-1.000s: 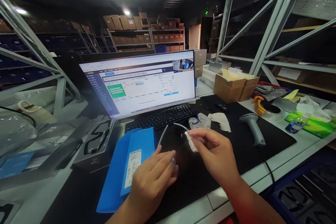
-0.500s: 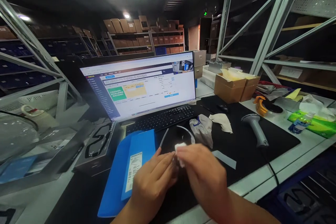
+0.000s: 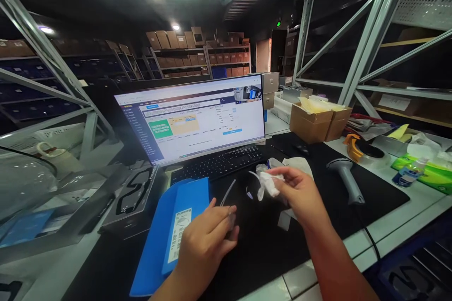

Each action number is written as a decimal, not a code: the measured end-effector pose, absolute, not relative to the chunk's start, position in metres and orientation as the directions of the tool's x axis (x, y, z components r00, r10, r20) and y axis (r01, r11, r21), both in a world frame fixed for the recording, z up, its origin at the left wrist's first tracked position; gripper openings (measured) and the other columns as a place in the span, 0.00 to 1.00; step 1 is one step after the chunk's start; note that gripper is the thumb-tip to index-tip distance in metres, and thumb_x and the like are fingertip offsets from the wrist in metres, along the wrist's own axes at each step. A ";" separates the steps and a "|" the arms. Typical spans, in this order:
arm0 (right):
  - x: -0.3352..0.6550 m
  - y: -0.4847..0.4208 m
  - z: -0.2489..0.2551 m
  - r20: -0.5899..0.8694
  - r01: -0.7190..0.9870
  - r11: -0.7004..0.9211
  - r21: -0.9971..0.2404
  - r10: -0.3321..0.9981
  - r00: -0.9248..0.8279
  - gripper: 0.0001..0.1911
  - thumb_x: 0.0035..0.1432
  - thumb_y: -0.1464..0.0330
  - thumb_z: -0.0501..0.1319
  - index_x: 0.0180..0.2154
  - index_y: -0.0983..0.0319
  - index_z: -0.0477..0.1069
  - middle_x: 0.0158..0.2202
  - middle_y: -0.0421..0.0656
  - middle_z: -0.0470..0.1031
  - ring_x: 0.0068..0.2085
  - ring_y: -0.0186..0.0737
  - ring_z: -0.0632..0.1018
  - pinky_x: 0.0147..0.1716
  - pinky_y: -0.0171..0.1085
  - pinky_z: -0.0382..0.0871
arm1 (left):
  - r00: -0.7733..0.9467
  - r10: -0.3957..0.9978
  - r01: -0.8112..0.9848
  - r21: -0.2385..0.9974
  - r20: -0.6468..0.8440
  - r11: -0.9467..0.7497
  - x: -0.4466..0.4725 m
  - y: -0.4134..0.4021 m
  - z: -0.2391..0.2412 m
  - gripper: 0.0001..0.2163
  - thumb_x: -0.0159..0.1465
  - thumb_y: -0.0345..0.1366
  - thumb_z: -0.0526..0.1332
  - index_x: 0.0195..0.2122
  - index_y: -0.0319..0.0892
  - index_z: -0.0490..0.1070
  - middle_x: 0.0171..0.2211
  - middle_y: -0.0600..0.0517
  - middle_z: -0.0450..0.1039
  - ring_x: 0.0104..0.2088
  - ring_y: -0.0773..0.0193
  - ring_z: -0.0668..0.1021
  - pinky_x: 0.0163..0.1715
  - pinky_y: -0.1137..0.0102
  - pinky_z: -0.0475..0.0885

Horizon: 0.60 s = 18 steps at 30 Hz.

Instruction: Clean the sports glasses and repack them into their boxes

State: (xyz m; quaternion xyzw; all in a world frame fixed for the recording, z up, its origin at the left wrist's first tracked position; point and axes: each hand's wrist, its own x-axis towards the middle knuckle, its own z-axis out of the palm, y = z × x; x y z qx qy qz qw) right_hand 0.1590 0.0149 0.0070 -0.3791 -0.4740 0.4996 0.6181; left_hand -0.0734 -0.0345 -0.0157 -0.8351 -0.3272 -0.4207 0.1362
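Observation:
My left hand (image 3: 208, 240) hovers over the black desk mat (image 3: 318, 216), pinching one end of a thin clear tube (image 3: 228, 193) that rises toward the keyboard (image 3: 219, 162). My right hand (image 3: 300, 190) is off to the right of it, fingers closed on a crumpled white wipe (image 3: 270, 183). A blue box (image 3: 183, 218) with a white label lies just left of my left hand. A small white strip (image 3: 284, 220) lies on the mat below my right hand.
A monitor (image 3: 190, 120) stands behind the keyboard. A grey barcode scanner (image 3: 344, 176), an open cardboard box (image 3: 312, 120), a tape dispenser (image 3: 360, 146) and a green tissue pack (image 3: 423, 167) sit to the right. Clear packaging (image 3: 21, 183) lies at left. Shelving racks surround the desk.
My right hand, which met the left at the tube half a second ago, has pulled away to the right with the wipe. The left hand has stayed in place.

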 end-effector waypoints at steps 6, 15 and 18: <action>0.166 0.004 0.008 0.286 -0.316 0.330 -0.890 0.941 0.180 0.11 0.48 0.61 0.75 0.35 0.57 0.82 0.39 0.44 0.83 0.33 0.37 0.80 0.31 0.33 0.76 | 0.410 0.434 0.633 0.092 0.802 -0.768 -0.079 -0.034 -0.007 0.06 0.63 0.25 0.65 0.40 0.40 0.75 0.40 0.49 0.81 0.42 0.66 0.83 0.60 0.61 0.73; 0.160 -0.016 0.022 0.441 -0.103 0.439 -0.893 0.897 -0.003 0.06 0.56 0.67 0.70 0.38 0.55 0.80 0.47 0.44 0.81 0.49 0.44 0.81 0.44 0.37 0.78 | 0.455 0.416 0.607 0.067 0.788 -0.792 -0.079 -0.034 -0.004 0.06 0.63 0.25 0.65 0.40 0.39 0.76 0.42 0.48 0.82 0.44 0.64 0.83 0.61 0.57 0.72; 0.163 -0.011 0.030 0.404 -0.081 0.396 -0.915 0.901 -0.158 0.09 0.52 0.69 0.72 0.37 0.55 0.81 0.47 0.43 0.81 0.48 0.43 0.81 0.41 0.36 0.79 | 0.467 0.412 0.596 0.065 0.782 -0.800 -0.079 -0.034 -0.004 0.07 0.62 0.24 0.66 0.41 0.38 0.76 0.42 0.48 0.82 0.44 0.64 0.82 0.63 0.57 0.70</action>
